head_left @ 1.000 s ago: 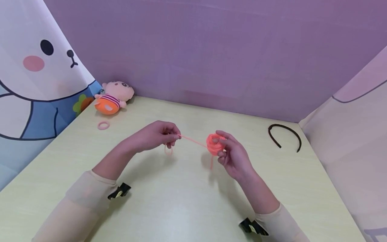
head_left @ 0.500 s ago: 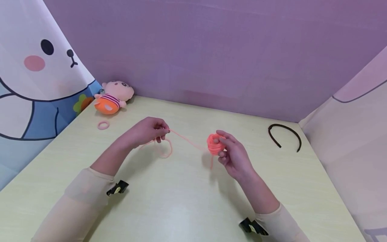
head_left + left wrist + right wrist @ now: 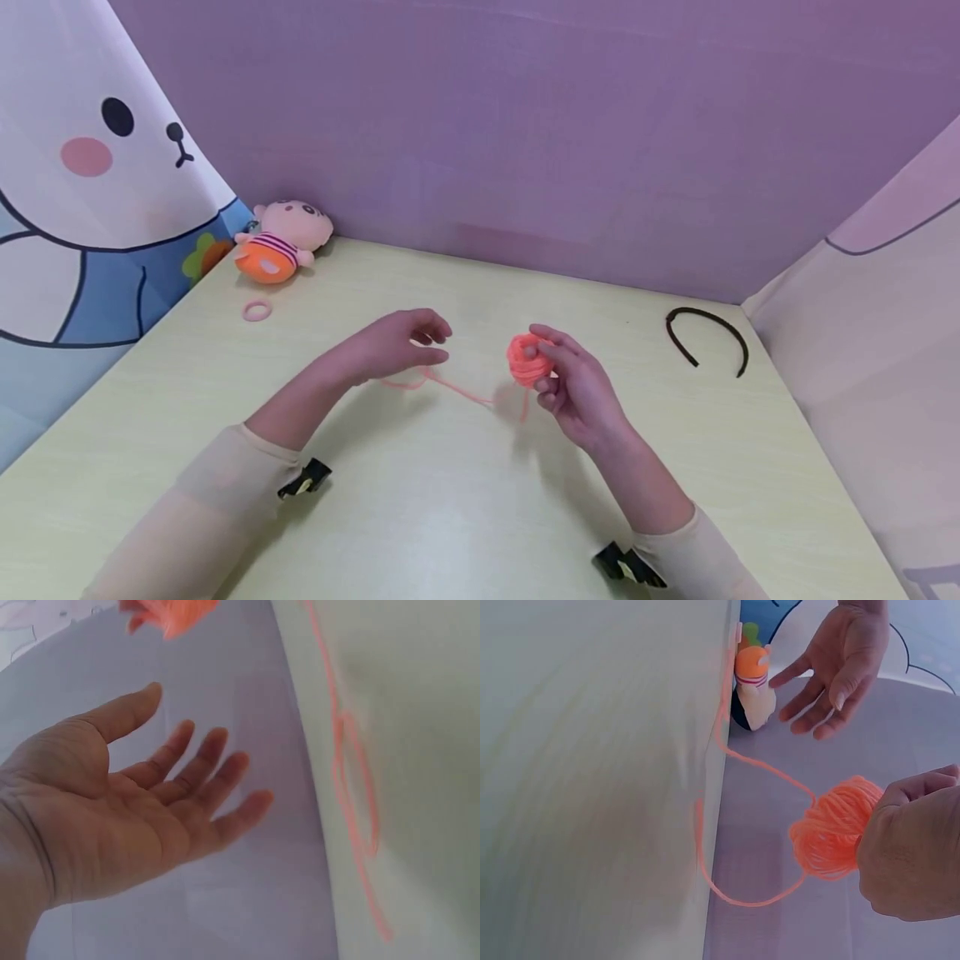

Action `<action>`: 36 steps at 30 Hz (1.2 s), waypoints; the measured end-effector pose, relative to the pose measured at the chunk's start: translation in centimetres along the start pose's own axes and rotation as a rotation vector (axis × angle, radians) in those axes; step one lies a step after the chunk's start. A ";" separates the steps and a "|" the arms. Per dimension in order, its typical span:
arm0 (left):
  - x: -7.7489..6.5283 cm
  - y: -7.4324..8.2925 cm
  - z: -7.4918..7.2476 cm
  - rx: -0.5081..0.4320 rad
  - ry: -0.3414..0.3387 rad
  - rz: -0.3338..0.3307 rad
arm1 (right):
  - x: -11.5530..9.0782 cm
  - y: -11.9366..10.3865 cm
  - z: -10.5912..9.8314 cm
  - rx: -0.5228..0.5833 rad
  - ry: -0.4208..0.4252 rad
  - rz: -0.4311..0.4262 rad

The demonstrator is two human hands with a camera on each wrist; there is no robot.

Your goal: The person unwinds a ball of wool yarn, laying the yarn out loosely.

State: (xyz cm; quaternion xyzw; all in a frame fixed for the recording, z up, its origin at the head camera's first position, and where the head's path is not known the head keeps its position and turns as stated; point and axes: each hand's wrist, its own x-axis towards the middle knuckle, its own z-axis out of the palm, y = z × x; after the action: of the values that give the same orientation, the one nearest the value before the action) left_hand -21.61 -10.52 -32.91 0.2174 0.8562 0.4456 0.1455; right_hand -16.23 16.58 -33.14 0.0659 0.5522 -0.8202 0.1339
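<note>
Backdrop: purple wall [image 3: 525, 125] behind a pale table [image 3: 450, 508].
Left hand [image 3: 397, 343]: fingers spread, gripping nothing, raised above the table near a loose coral strand [image 3: 459, 389].
Right hand [image 3: 585, 392]: thumb and fingers pinch a coral yarn ball [image 3: 527, 364].
Yarn position: held above the table, apart from the left hand, strands trailing down.
Far left corner: plush doll [image 3: 281, 242], pink ring [image 3: 257, 318] just in front.
Far right: dark headband [image 3: 712, 316] lying on the table.
</note>
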 end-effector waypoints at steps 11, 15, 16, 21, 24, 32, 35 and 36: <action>2.0 0.5 6.0 -0.248 -0.121 -0.042 | -0.3 -0.1 0.4 0.021 -0.016 0.008; 2.6 0.7 7.5 -0.262 -0.133 -0.028 | -0.4 -0.2 0.3 0.025 -0.016 0.018; 2.7 0.8 7.8 -0.255 -0.134 -0.022 | -0.4 -0.2 0.3 0.028 -0.018 0.023; 2.6 1.2 8.2 -0.244 -0.114 -0.020 | -0.5 -0.3 0.3 0.066 -0.040 0.045; 2.4 1.2 7.8 -0.240 -0.090 -0.036 | -0.5 -0.3 0.4 0.073 -0.047 0.047; 2.4 0.7 6.0 -0.214 -0.017 -0.102 | -0.6 -0.4 0.4 0.055 -0.040 0.047; 2.4 0.7 5.2 -0.210 0.037 -0.115 | -0.6 -0.4 0.3 0.043 -0.036 0.054; 2.3 0.7 4.9 -0.210 0.058 -0.111 | -0.6 -0.4 0.3 0.038 -0.034 0.054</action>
State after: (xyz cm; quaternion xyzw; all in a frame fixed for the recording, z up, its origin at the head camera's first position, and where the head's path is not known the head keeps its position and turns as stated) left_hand -21.28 -5.52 -35.18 0.1404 0.8192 0.5304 0.1672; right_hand -15.77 16.56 -32.48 0.0693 0.5324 -0.8276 0.1640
